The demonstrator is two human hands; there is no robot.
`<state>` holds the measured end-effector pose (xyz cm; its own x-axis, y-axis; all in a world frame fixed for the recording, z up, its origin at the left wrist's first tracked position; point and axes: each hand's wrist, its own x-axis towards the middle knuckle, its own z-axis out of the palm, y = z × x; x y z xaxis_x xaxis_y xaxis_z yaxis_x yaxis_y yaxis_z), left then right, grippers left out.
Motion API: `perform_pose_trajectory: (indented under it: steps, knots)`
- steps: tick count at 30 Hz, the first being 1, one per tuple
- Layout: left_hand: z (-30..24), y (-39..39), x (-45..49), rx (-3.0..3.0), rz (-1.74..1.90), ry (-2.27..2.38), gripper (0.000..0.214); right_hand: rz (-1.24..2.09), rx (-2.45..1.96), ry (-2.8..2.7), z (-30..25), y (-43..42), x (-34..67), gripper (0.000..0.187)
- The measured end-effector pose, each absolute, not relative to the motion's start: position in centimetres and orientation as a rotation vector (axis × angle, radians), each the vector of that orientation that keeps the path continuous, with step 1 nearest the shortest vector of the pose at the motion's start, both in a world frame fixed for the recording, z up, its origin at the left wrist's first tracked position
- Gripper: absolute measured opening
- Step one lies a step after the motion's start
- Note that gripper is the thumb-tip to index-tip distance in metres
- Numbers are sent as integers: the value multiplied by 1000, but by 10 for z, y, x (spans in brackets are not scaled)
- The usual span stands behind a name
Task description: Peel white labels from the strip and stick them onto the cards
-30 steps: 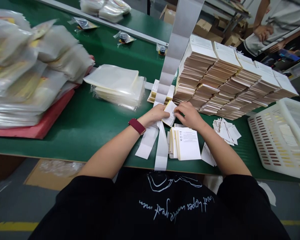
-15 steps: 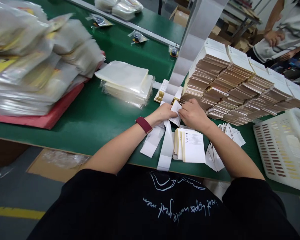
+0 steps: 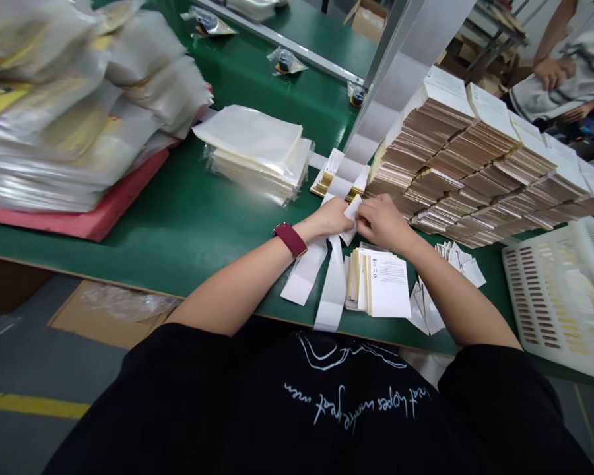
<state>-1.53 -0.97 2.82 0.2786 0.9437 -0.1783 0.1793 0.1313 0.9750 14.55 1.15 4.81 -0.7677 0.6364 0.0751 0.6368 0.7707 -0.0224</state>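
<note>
Green packing bench (image 3: 129, 247) here, both hands pinching a folded white leaflet (image 3: 352, 214) between them: left hand (image 3: 329, 218) closed on one side, right hand (image 3: 386, 224) on the other. Well off past the right hand, a white perforated crate (image 3: 517, 290) holds pale paper slips (image 3: 579, 290).

White slotted crate (image 3: 534, 310) on green workbench (image 3: 143, 251)

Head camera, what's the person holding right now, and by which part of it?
The left hand and right hand pinch a small white paper slip by its side edges, its top end showing between them; the exact finger contact is hidden.
</note>
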Motion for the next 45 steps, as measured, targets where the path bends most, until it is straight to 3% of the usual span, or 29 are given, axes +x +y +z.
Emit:
perform_pose_trajectory:
  steps: [6,19,29,36,45]
  knots:
    - [22,-3,-15,1400,674,1243,8,502,-1052,-2701,40,14,152,9]
    - [15,0,-19,1268,548,1210,10,1162,-1110,-2315,34,21,161,7]
    - [15,3,-26,1151,605,1021,28,1403,-1046,-1614,38,21,191,8]
    - [16,1,-24,1184,561,889,50,1445,-1002,-1162,39,6,197,39]
    - [3,2,-24,1210,664,957,56,1457,-1117,-1178,24,7,211,26]
